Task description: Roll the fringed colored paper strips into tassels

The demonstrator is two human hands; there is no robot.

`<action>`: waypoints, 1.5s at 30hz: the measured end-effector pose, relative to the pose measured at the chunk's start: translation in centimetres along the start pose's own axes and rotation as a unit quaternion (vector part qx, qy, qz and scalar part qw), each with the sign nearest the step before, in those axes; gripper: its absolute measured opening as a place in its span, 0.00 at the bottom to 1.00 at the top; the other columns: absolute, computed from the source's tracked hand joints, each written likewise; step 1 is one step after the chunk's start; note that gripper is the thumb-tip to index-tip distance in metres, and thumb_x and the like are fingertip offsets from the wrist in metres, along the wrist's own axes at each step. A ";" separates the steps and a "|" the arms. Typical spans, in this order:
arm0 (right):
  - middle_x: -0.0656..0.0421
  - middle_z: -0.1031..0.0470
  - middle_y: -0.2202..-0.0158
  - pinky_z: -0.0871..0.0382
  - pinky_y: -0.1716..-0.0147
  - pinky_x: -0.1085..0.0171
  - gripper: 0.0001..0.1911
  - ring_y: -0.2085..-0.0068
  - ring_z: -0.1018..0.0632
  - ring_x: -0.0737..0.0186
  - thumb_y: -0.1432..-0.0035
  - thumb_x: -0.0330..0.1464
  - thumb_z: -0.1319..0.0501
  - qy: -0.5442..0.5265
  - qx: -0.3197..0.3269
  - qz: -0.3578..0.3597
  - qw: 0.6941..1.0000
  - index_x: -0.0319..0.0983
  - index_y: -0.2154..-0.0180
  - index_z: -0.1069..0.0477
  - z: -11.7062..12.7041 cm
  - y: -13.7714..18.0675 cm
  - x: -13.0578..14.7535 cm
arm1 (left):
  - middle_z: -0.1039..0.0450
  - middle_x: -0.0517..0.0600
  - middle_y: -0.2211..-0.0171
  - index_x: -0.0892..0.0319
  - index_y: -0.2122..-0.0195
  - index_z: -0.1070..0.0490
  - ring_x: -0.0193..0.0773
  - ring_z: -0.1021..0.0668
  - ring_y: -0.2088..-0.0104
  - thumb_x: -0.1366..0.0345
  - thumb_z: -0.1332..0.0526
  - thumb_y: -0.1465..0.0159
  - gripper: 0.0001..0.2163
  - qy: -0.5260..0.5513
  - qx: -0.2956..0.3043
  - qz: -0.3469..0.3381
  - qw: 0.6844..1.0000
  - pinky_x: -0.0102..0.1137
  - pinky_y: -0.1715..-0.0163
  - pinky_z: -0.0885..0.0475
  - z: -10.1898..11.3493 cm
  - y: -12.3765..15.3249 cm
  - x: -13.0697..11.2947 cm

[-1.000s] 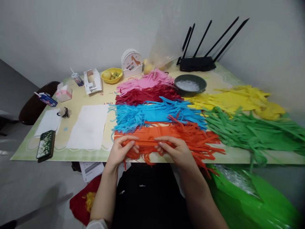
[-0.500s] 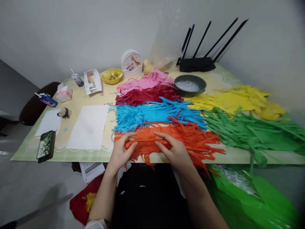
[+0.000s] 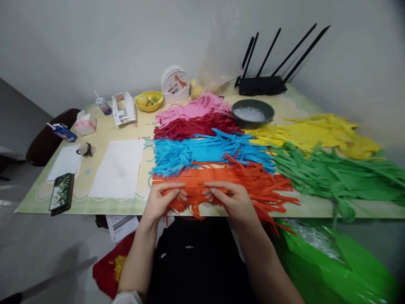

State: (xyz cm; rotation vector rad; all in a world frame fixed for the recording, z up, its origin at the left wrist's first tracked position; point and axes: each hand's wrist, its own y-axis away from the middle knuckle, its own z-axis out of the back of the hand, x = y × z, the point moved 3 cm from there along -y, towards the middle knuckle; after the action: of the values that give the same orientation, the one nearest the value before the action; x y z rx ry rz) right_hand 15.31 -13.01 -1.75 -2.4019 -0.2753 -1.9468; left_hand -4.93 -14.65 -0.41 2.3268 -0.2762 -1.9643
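Observation:
A pile of orange fringed paper (image 3: 247, 179) lies at the table's near edge. My left hand (image 3: 160, 202) and my right hand (image 3: 232, 200) both pinch a bundle of its strips between thumb and fingers, a short gap between them. Behind it lie rows of blue fringed paper (image 3: 202, 150), dark red fringed paper (image 3: 196, 126) and pink fringed paper (image 3: 193, 109). To the right spread green fringed paper (image 3: 332, 175) and yellow fringed paper (image 3: 316, 133).
A dark bowl (image 3: 252, 113) of white stuff stands behind the piles, a black router (image 3: 262, 84) at the back. White sheets (image 3: 118, 169), a phone (image 3: 61, 192), drink cartons, a tissue pack and a yellow fruit bowl (image 3: 148, 100) sit left. A green plastic bag (image 3: 335, 266) hangs below right.
Half a second ago my hands lay flatter and farther forward on the orange strips; now they have drawn back toward me and curled, pinching the strips again as one second ago.

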 end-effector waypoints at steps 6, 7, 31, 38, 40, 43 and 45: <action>0.57 0.20 0.76 0.24 0.77 0.66 0.04 0.75 0.20 0.62 0.52 0.32 0.34 -0.033 0.025 0.022 0.999 0.40 0.73 0.19 0.0 -0.3 -0.1 | 0.21 0.52 0.75 0.62 0.70 0.21 0.38 0.20 0.73 0.61 0.33 0.44 0.08 0.010 0.035 -0.029 0.999 0.33 0.67 0.25 0.4 -0.1 0.0; 0.57 0.20 0.76 0.24 0.77 0.66 0.04 0.75 0.20 0.62 0.52 0.31 0.35 -0.017 0.023 0.035 0.999 0.40 0.73 0.20 0.1 -0.3 0.1 | 0.21 0.53 0.74 0.62 0.69 0.21 0.39 0.20 0.72 0.61 0.33 0.43 0.09 -0.010 0.050 -0.030 0.998 0.33 0.66 0.25 0.5 0.0 -0.3; 0.58 0.21 0.76 0.29 0.69 0.66 0.18 0.73 0.22 0.65 0.45 0.46 0.34 0.028 0.283 -0.074 0.956 0.36 0.68 0.26 -2.4 -0.8 2.4 | 0.17 0.48 0.60 0.58 0.54 0.27 0.39 0.21 0.56 0.72 0.41 0.34 0.08 -0.547 0.028 -0.588 0.595 0.45 0.40 0.39 -1.8 1.5 -4.7; 0.63 0.26 0.79 0.32 0.72 0.67 0.18 0.76 0.26 0.69 0.53 0.44 0.28 -0.080 0.204 -0.088 0.972 0.38 0.68 0.27 -3.5 -0.1 2.0 | 0.17 0.46 0.66 0.55 0.59 0.25 0.37 0.20 0.58 0.73 0.38 0.36 0.07 -0.444 -0.088 -0.490 0.745 0.44 0.43 0.36 -2.5 1.1 -2.8; 0.62 0.25 0.79 0.32 0.71 0.68 0.18 0.76 0.26 0.69 0.53 0.43 0.28 -0.076 0.199 -0.086 0.973 0.38 0.67 0.26 -3.3 -0.3 2.1 | 0.18 0.46 0.67 0.55 0.60 0.24 0.38 0.20 0.59 0.73 0.38 0.36 0.07 -0.423 -0.126 -0.476 0.760 0.44 0.44 0.36 -2.7 1.2 -2.6; 0.62 0.25 0.79 0.32 0.71 0.68 0.16 0.76 0.26 0.69 0.51 0.42 0.29 -0.038 0.221 -0.095 0.970 0.36 0.66 0.25 -3.0 -0.5 2.4 | 0.17 0.47 0.65 0.54 0.58 0.24 0.39 0.20 0.56 0.75 0.38 0.37 0.10 -0.440 -0.147 -0.490 0.738 0.46 0.43 0.38 -2.7 1.1 -2.9; 0.61 0.25 0.79 0.32 0.73 0.68 0.15 0.77 0.26 0.69 0.50 0.41 0.30 -0.016 0.235 -0.097 0.967 0.36 0.68 0.25 -2.8 -0.5 2.7 | 0.17 0.47 0.62 0.53 0.56 0.24 0.41 0.21 0.53 0.75 0.39 0.37 0.12 -0.469 -0.131 -0.512 0.707 0.48 0.41 0.41 -2.6 1.0 -3.3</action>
State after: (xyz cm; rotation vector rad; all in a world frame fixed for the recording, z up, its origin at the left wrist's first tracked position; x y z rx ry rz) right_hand 13.02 -12.62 1.45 -2.1559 -0.8916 -1.6617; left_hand -2.94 -15.17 3.46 1.0364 1.4592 -3.1579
